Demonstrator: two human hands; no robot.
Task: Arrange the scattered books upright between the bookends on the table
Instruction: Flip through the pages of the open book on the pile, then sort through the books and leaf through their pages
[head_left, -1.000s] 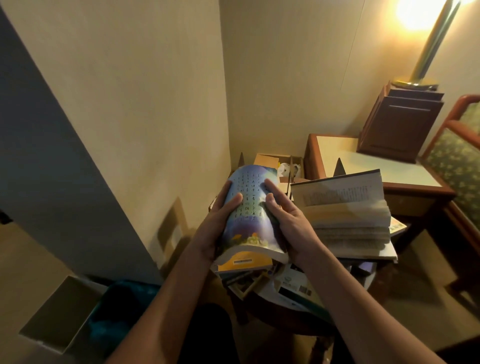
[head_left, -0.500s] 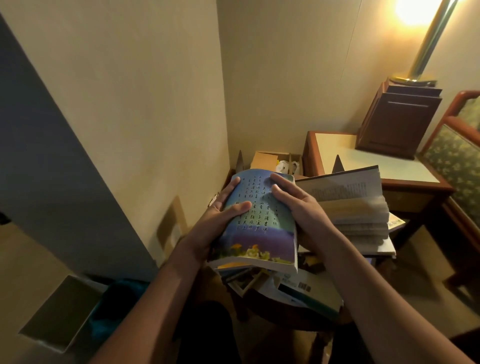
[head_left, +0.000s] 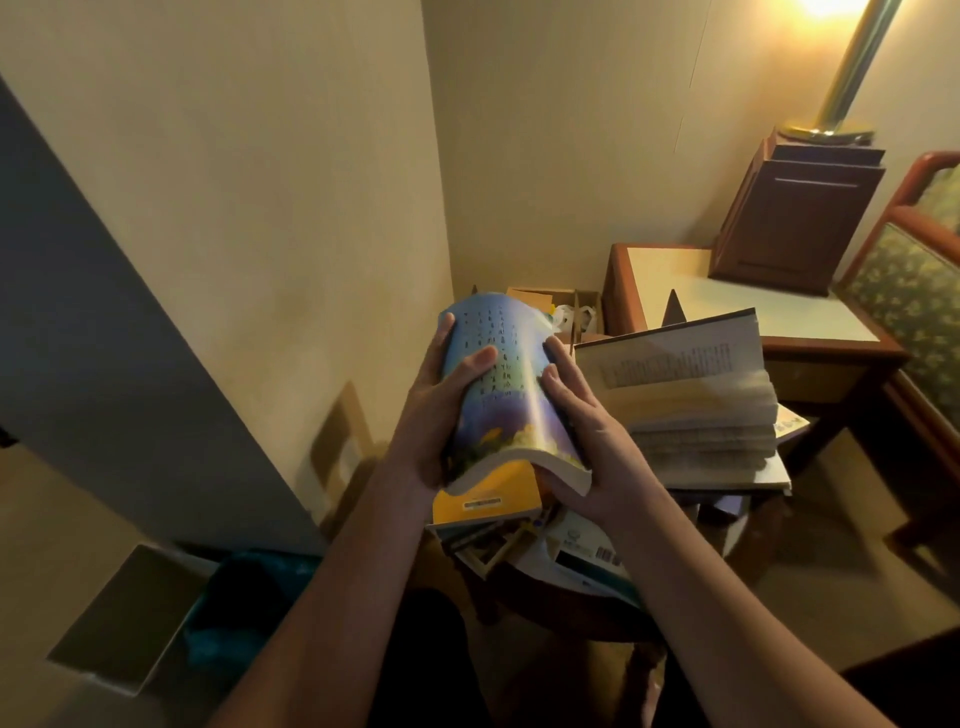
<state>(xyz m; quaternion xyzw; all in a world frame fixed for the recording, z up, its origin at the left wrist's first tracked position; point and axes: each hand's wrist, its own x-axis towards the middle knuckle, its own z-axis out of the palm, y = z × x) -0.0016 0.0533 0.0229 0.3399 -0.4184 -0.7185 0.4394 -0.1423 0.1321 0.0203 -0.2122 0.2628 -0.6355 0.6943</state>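
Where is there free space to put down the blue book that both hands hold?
The pale top of the side table is bare between the dark wooden box and the open book. The low table under the blue book is crowded: the yellow book and other books overlap there.

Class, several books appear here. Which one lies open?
The pale book beside the right hand: its cover stands raised, pages fanned. The blue book, gripped by that and the left hand, and the yellow book beneath are closed.
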